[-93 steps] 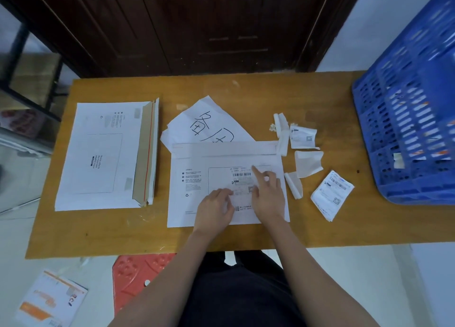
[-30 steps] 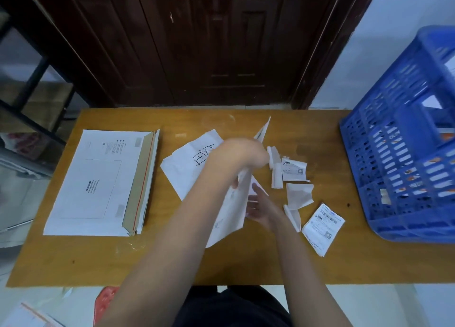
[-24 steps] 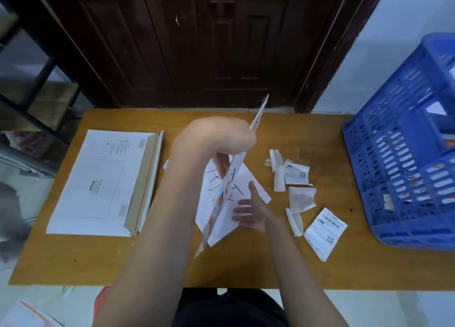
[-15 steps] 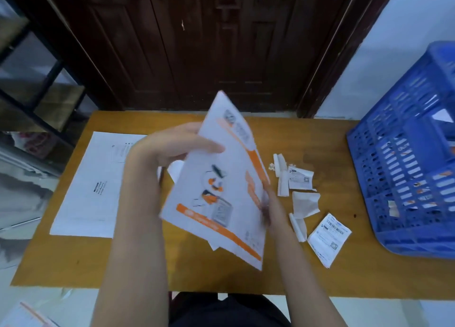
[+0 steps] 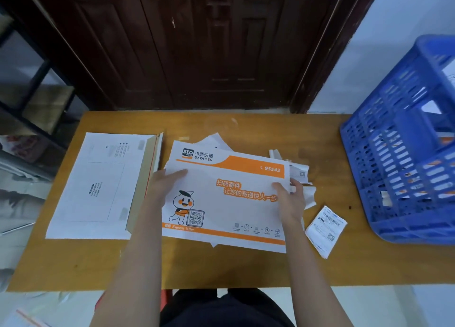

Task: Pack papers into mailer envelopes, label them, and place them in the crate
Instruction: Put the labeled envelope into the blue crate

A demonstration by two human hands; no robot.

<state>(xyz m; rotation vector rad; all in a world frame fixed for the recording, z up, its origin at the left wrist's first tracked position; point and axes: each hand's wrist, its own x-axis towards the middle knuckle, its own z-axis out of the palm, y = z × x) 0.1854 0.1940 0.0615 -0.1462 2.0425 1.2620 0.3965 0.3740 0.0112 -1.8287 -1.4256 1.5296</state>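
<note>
A mailer envelope (image 5: 229, 203) lies almost flat over the middle of the wooden table (image 5: 221, 265), its orange printed side facing up. My left hand (image 5: 165, 181) holds its left edge with the thumb on top. At the right edge my right hand (image 5: 291, 201) grips it the same way. White papers (image 5: 214, 139) stick out from under the envelope's far edge. The blue plastic crate (image 5: 394, 166) stands tilted at the table's right end, with white sheets showing through its slots.
A stack of blank white mailer envelopes (image 5: 98, 184) lies at the table's left. A printed shipping label (image 5: 325, 228) and crumpled label backings (image 5: 301, 174) lie between the envelope and the crate. A dark wooden door (image 5: 209, 43) stands behind the table.
Both hands lifted the envelope off the table, turned it over and lowered it. Its label side faced up before; the orange printed side faces up now.
</note>
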